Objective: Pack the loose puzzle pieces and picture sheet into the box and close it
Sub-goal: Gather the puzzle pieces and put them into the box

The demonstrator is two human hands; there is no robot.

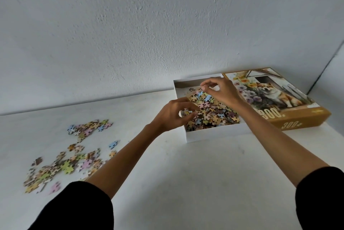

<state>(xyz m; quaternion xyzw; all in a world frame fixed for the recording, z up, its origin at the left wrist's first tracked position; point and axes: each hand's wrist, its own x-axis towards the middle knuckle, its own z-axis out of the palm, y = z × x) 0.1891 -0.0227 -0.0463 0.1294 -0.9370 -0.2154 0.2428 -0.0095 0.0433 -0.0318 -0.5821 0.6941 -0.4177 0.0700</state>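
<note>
White cardboard box tray was half filled; left hand and right hand pinched pieces over it; loose pastel pieces remained on the counter, lid off.

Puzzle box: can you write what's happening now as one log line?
both hands over white box | left hand, right hand pinching pieces | loose pieces on table | lid off

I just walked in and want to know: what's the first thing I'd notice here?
Probably the white box heaped with colourful puzzle pieces, with the left hand and right hand over it, fingers pinched. Right of it lies the lid showing an orange dog among flowers. More loose pieces are scattered on the white table, far left.
</note>
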